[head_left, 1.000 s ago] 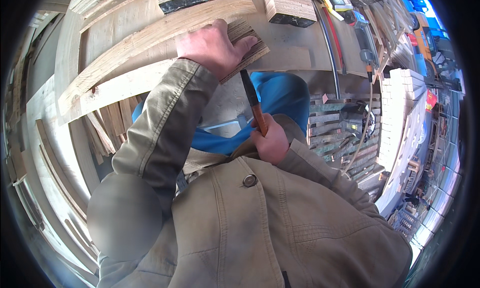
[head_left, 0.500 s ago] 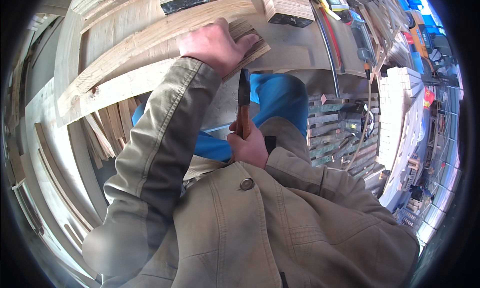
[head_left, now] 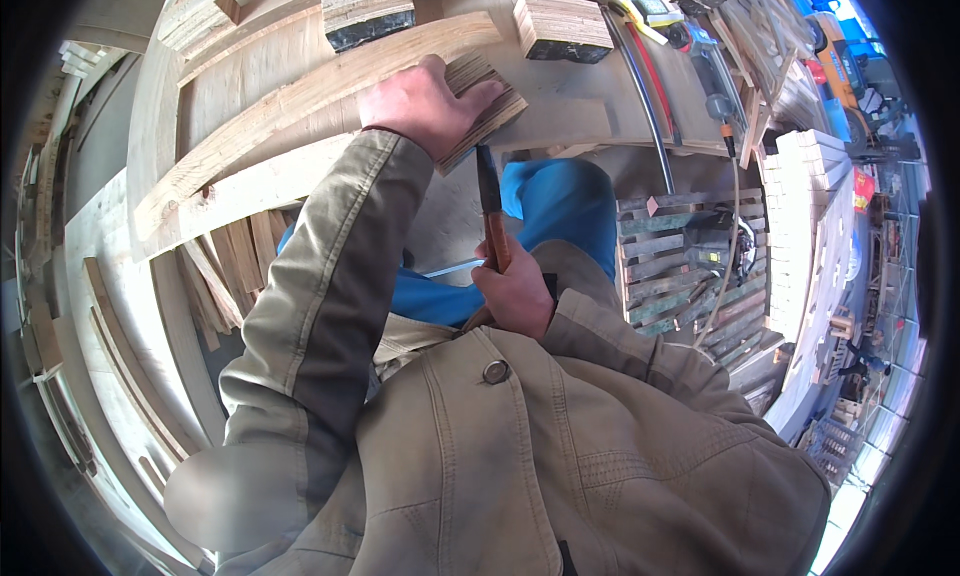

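My left hand [head_left: 415,106] is closed over a layered plywood block [head_left: 500,118], its thumb lying across the block's upper face. The fingers curl over the far side, and their tips are partly hidden. This block sits at the right end of two long pale boards, a curved one [head_left: 300,96] and a straighter one [head_left: 270,188] nearer to me. In front of my body my right hand [head_left: 518,294] is wrapped around the brown handle of a hammer [head_left: 490,191]. The hammer's dark head points away from me, close to the block's near edge; I cannot tell if they touch.
Two more plywood blocks with dark ends, one [head_left: 366,8] behind the boards and another [head_left: 562,24] to the right, lie on the bench. A metal bar [head_left: 640,86] and a power tool [head_left: 715,81] lie farther right. A slatted pallet [head_left: 655,266] is below, beside stacked timber [head_left: 800,196].
The view has shifted a little. My right hand has moved slightly right, and the hammer now leans a bit more to the left. My left hand keeps its hold on the plywood block.
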A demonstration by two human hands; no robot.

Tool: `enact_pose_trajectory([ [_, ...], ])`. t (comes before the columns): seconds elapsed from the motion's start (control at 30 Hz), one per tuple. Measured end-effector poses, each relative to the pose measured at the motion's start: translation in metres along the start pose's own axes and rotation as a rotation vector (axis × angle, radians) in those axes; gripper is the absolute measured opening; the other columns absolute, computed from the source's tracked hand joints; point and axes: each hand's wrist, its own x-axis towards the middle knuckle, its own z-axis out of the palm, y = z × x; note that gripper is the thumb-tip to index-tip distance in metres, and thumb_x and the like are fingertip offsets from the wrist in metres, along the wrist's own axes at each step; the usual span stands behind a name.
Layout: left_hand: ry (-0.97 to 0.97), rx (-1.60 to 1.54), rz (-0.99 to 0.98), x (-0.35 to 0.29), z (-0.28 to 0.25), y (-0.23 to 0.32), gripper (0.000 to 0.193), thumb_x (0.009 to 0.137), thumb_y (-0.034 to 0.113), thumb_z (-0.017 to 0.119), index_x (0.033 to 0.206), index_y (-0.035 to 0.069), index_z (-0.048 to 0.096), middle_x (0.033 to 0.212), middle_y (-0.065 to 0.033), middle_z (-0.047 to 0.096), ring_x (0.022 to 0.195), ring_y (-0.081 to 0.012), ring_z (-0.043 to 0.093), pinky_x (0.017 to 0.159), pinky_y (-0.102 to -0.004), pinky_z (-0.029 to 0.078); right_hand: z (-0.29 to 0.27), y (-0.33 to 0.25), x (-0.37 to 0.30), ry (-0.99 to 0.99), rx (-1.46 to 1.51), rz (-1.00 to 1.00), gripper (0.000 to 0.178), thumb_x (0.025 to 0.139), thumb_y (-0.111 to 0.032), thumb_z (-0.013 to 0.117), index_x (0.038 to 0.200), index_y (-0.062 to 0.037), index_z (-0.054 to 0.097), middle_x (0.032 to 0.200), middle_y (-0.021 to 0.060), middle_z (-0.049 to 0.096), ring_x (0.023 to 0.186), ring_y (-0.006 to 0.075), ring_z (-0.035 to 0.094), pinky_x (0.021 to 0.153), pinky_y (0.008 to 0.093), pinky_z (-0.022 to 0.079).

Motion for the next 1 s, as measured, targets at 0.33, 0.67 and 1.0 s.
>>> enact_pose_trajectory([
  [0.33,0.008,-0.003,-0.008,0.000,-0.001,0.002,0.084,0.086,0.081,0.065,0.112,0.002,0.074,0.100,-0.0238,0.078,0.098,-0.0404,0.077,0.090,-0.0486,0.059,-0.007,-0.006,-0.002,-0.167,0.310,0.044,0.040,0.099,-0.006,0.064,0.135,0.0023,0.049,0.100,0.0068,0.064,0.087,0.0149,0.064,0.077,0.0304,0.051],
  [0.67,-0.002,-0.001,-0.012,-0.001,-0.002,0.001,0.083,0.087,0.081,0.065,0.112,0.002,0.075,0.098,-0.0219,0.079,0.095,-0.0382,0.077,0.087,-0.0481,0.060,0.003,-0.028,0.002,-0.072,0.342,0.150,0.032,0.099,-0.010,0.063,0.129,-0.0037,0.052,0.112,0.0122,0.068,0.100,0.0213,0.069,0.085,0.0345,0.053],
  [1.0,0.015,-0.070,0.009,-0.003,-0.003,-0.002,0.079,0.087,0.078,0.066,0.106,0.002,0.076,0.093,-0.0208,0.078,0.091,-0.0373,0.078,0.083,-0.0472,0.060,0.028,-0.052,-0.007,-0.008,0.383,0.193,0.033,0.102,-0.015,0.057,0.133,-0.0044,0.050,0.115,0.0141,0.068,0.105,0.0257,0.069,0.088,0.0414,0.054],
])
